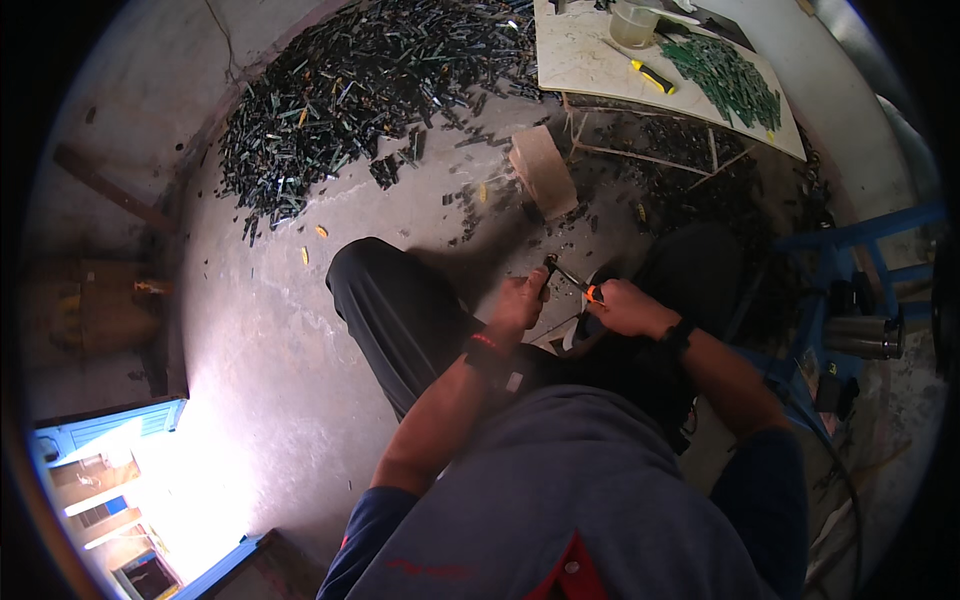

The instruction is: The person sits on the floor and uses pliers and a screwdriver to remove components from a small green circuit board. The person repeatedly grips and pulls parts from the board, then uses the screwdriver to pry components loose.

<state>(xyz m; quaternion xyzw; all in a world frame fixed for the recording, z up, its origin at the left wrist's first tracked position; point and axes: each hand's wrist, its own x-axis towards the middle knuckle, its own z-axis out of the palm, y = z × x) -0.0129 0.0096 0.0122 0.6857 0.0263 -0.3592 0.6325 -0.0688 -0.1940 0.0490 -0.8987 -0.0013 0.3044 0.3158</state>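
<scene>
Between my knees, my left hand (521, 301) grips a small dark piece (550, 271), too small to identify. My right hand (626, 306) is closed around the orange and black handle of a hand tool (592, 292), likely a screwdriver. The tool's metal shaft points up and left, and its tip meets the dark piece just beyond my left fingertips. A tan block (544, 172) lies on the floor beyond my hands, with small dark scraps around it.
Beyond my left knee spreads a large heap of dark strips (360, 97). A pale board (577, 71) at upper right holds green strips (724, 79), a yellow and black screwdriver (652, 76) and a plastic cup (632, 26). A blue stool (832, 255) with a metal flask (862, 337) stands at right.
</scene>
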